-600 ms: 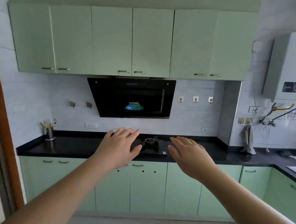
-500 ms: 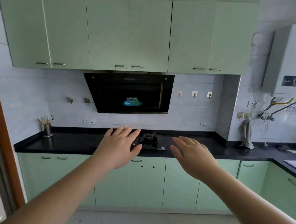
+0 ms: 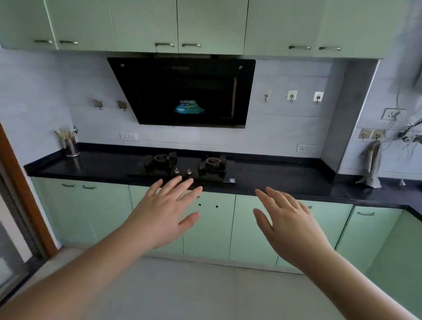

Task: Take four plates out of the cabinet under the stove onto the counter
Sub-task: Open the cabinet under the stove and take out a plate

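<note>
Both hands out in front, holding nothing: left hand (image 3: pixel 163 213) and right hand (image 3: pixel 288 229) have fingers straight and spread wide, palms down, not touching anything. Cabinet under the stove (image 3: pixel 208 224) has its pale green doors closed, so plates aren't visible. Stove (image 3: pixel 184 167) sits in the black worktop (image 3: pixel 278 181); utensil cup (image 3: pixel 71 146) at its left end.

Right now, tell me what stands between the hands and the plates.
The shut cabinet doors under the stove hide the plates. Both the left hand and right hand hover open before them, touching nothing.
</note>
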### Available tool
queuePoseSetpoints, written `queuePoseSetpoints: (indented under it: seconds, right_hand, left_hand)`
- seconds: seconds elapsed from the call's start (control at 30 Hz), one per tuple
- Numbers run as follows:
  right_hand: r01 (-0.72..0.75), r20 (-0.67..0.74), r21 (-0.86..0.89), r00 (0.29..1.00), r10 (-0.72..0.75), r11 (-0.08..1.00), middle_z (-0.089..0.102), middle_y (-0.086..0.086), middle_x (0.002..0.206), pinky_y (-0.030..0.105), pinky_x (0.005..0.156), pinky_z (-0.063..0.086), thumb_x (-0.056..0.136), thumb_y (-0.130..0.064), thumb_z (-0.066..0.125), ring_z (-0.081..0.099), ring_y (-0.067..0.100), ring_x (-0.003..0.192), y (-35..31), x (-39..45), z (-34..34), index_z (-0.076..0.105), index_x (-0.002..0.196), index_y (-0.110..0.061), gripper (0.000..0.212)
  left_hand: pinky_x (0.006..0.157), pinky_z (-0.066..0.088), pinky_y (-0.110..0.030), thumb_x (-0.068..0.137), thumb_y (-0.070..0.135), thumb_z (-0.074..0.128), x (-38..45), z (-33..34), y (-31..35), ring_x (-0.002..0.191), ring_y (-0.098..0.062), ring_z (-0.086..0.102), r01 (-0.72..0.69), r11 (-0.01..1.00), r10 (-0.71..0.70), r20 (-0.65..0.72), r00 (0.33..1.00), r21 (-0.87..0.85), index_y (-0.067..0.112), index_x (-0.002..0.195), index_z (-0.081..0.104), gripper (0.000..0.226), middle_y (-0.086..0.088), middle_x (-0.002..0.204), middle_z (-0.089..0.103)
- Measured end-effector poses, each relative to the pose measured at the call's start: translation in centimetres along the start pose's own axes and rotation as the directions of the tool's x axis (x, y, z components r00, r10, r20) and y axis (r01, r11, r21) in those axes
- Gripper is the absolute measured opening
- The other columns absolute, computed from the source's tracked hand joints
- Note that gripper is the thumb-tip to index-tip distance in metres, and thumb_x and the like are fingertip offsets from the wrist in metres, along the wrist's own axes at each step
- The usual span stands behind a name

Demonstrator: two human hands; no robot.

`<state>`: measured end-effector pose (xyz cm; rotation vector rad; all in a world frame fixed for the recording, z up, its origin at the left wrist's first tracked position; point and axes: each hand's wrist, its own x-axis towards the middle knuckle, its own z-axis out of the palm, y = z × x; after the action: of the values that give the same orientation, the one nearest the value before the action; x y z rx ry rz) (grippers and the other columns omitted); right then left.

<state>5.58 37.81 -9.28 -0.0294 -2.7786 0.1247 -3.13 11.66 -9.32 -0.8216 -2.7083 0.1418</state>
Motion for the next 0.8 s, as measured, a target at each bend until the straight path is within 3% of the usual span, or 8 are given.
queuePoseSetpoints:
  seconds: [0.07,0.23,0.4,0.73,0.8]
  right_hand:
    - [0.012,0.041,0.005,0.999,-0.012,1.0,0.026,-0.007,0.158,0.033,0.115,0.019,0.098,-0.054,0.018,0.021,0.015,0.144,0.8,0.7,1.4,0.023,0.152,-0.032,0.058]
    - [0.031,0.095,0.043,0.995,-0.035,0.999,0.024,-0.005,0.159,0.034,0.115,0.018,0.099,-0.054,0.019,0.02,0.016,0.145,-0.1,3.9,5.0,0.022,0.152,-0.03,0.059]
    - [0.08,0.113,0.066,0.99,-0.087,0.995,0.025,-0.005,0.159,0.036,0.117,0.018,0.097,-0.056,0.016,0.021,0.016,0.145,-3.9,9.5,9.1,0.022,0.152,-0.03,0.062]
    - [0.131,0.135,0.007,0.982,-0.131,0.991,0.028,-0.004,0.158,0.036,0.116,0.02,0.097,-0.056,0.016,0.025,0.018,0.144,-12.4,21.2,16.1,0.025,0.151,-0.03,0.061]
    - [0.13,0.144,0.016,0.981,-0.131,0.991,0.029,-0.004,0.158,0.035,0.116,0.02,0.099,-0.054,0.019,0.024,0.018,0.143,-13.5,23.2,17.5,0.026,0.151,-0.029,0.059]
  left_hand:
    - [0.121,-0.002,-0.041,0.085,0.068,-0.006,0.1,1.4,-0.4,0.152,-0.015,-0.002,0.013,1.0,-0.013,0.045,0.999,0.001,0.037,0.157,0.006,0.079,0.008,0.167,0.002]
    - [0.121,-0.001,-0.041,0.098,0.061,0.016,1.3,4.5,-3.2,0.152,-0.015,-0.003,0.079,0.997,-0.08,0.062,0.995,0.01,0.034,0.158,0.006,0.067,0.007,0.167,0.001]
    - [0.121,-0.002,-0.041,0.101,0.056,0.02,3.6,8.1,-7.7,0.153,-0.016,-0.004,0.115,0.993,-0.114,0.059,0.992,-0.024,0.034,0.158,0.005,0.063,0.005,0.167,0.001]
    - [0.121,0.0,-0.043,0.092,0.06,0.002,7.8,13.5,-20.8,0.153,-0.018,-0.001,0.142,0.989,-0.139,0.062,0.988,-0.037,0.031,0.158,0.007,0.072,0.004,0.167,0.003]
    - [0.121,-0.003,-0.042,0.096,0.058,0.006,8.5,14.8,-22.7,0.153,-0.019,-0.002,0.131,0.991,-0.127,0.079,0.989,-0.038,0.031,0.159,0.007,0.069,0.002,0.167,0.003]
